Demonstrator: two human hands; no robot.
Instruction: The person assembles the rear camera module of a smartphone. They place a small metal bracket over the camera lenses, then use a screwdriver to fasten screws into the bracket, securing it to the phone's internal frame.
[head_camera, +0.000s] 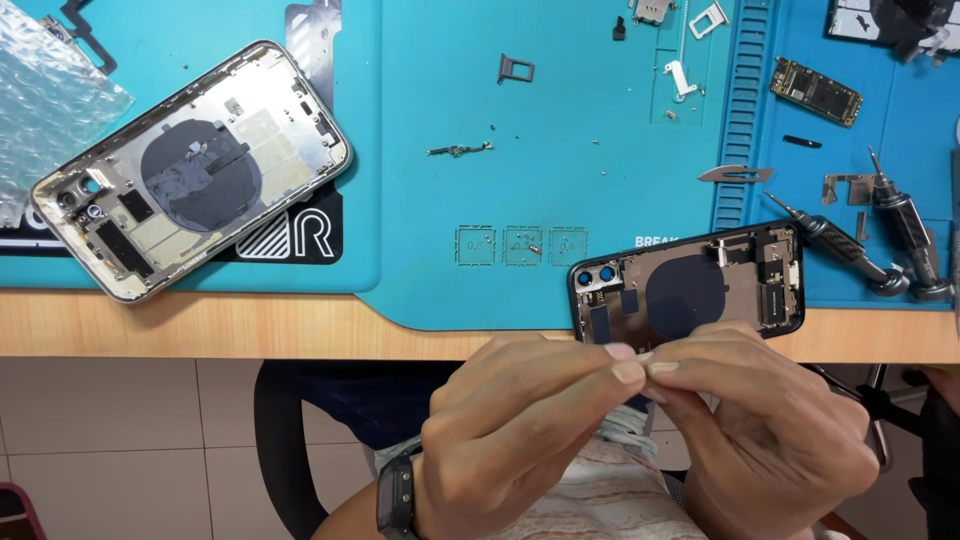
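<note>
My left hand, with a dark watch on its wrist, and my right hand meet fingertip to fingertip just below the table edge. Together they pinch a tiny pale thin piece, which the fingers mostly hide. Right behind my fingers an opened black phone housing lies face up on the blue work mat, overhanging the mat's front edge. Its round dark coil and twin camera lenses are showing.
An opened silver phone housing lies tilted at the left. Two screwdrivers, a small blade, a circuit board, a card tray and loose small parts sit on the mat. Bubble wrap is at the far left. The wooden table edge runs in front.
</note>
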